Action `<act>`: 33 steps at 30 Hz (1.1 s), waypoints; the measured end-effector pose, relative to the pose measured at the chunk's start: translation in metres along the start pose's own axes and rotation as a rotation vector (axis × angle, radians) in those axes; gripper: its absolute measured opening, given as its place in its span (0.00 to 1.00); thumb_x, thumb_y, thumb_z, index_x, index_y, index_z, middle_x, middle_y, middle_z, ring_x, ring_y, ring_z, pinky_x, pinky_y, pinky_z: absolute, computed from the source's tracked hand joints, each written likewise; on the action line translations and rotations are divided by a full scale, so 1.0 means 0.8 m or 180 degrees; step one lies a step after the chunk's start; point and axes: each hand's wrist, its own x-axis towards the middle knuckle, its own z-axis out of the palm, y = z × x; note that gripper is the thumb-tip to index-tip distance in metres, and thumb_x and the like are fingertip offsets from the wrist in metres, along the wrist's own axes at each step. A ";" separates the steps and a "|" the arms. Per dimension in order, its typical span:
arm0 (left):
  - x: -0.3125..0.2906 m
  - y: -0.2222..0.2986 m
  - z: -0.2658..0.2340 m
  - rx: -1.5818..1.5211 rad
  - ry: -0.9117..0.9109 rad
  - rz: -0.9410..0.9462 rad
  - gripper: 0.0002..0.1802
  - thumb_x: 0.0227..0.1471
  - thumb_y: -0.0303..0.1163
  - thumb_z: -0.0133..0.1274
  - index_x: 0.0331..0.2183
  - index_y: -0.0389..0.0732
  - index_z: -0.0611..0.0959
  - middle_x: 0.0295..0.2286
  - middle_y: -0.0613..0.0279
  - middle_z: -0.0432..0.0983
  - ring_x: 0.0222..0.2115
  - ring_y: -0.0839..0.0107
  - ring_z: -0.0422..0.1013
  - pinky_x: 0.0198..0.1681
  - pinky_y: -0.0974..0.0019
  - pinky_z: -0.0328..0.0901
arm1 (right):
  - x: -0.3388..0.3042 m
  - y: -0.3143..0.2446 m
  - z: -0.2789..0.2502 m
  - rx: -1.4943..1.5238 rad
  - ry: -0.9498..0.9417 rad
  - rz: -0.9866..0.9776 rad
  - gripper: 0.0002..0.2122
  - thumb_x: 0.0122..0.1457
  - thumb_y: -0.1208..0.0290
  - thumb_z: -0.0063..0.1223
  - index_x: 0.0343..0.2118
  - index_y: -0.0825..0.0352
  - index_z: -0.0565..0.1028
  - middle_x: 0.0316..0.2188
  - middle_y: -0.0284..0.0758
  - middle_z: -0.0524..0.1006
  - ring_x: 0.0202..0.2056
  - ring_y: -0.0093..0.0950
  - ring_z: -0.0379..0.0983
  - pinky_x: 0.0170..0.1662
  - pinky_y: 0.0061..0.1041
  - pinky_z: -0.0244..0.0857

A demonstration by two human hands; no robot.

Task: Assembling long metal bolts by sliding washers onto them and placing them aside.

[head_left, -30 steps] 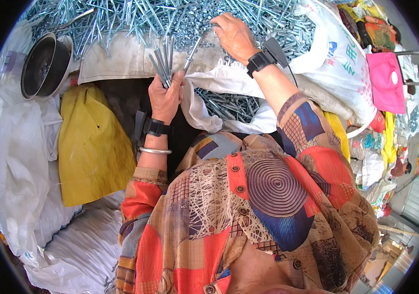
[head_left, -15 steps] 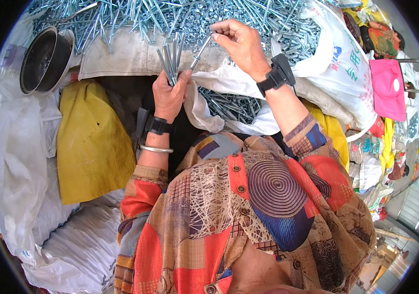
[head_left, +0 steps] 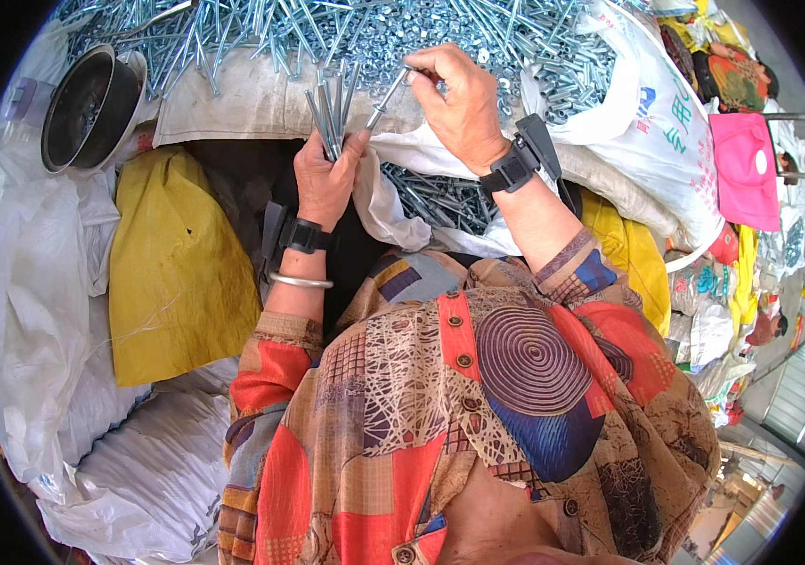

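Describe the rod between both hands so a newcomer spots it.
Below the heap of metal parts, the left hand grips a bundle of rods. Beside that bundle, a slanting rod runs up to the right hand, the only one bridging both.

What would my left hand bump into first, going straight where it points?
Likely the pale cloth before the heaped metal parts, though depth is unclear; the rods in your left hand might reach those parts sooner.
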 end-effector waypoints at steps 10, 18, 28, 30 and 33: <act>0.001 -0.007 -0.001 0.0246 0.0039 0.0126 0.16 0.57 0.39 0.59 0.25 0.38 0.77 0.13 0.71 0.69 0.12 0.84 0.63 0.14 0.75 0.56 | -0.020 -0.002 0.014 0.0848 0.0190 0.0546 0.09 0.58 0.75 0.58 0.40 0.72 0.74 0.31 0.35 0.77 0.33 0.28 0.77 0.37 0.25 0.72; 0.000 -0.003 0.001 0.0108 0.0016 -0.0004 0.17 0.60 0.41 0.56 0.27 0.39 0.76 0.14 0.71 0.70 0.13 0.84 0.64 0.15 0.76 0.57 | -0.063 -0.014 0.043 0.2933 -0.0133 0.2365 0.09 0.63 0.73 0.54 0.41 0.73 0.75 0.31 0.32 0.78 0.33 0.19 0.75 0.40 0.20 0.71; -0.001 0.007 -0.002 -0.0792 0.0136 -0.0311 0.16 0.63 0.40 0.52 0.29 0.38 0.75 0.18 0.65 0.71 0.14 0.79 0.64 0.14 0.75 0.58 | 0.000 0.004 -0.011 0.2115 -0.0155 0.1335 0.09 0.63 0.70 0.54 0.34 0.72 0.77 0.30 0.33 0.80 0.32 0.19 0.77 0.35 0.19 0.71; 0.001 0.014 -0.008 -0.0709 0.0187 -0.0406 0.15 0.63 0.40 0.52 0.29 0.38 0.76 0.17 0.68 0.67 0.13 0.81 0.61 0.14 0.75 0.56 | 0.013 0.013 -0.020 0.2002 -0.0072 0.1117 0.08 0.62 0.70 0.56 0.35 0.72 0.77 0.30 0.35 0.81 0.32 0.22 0.78 0.35 0.20 0.71; 0.017 0.032 0.002 -0.0679 0.0073 -0.0260 0.11 0.59 0.35 0.57 0.30 0.38 0.76 0.15 0.71 0.67 0.11 0.83 0.60 0.12 0.76 0.54 | 0.005 0.027 -0.019 0.0849 -0.0485 0.0911 0.08 0.59 0.70 0.58 0.34 0.71 0.77 0.28 0.38 0.79 0.29 0.29 0.78 0.33 0.25 0.70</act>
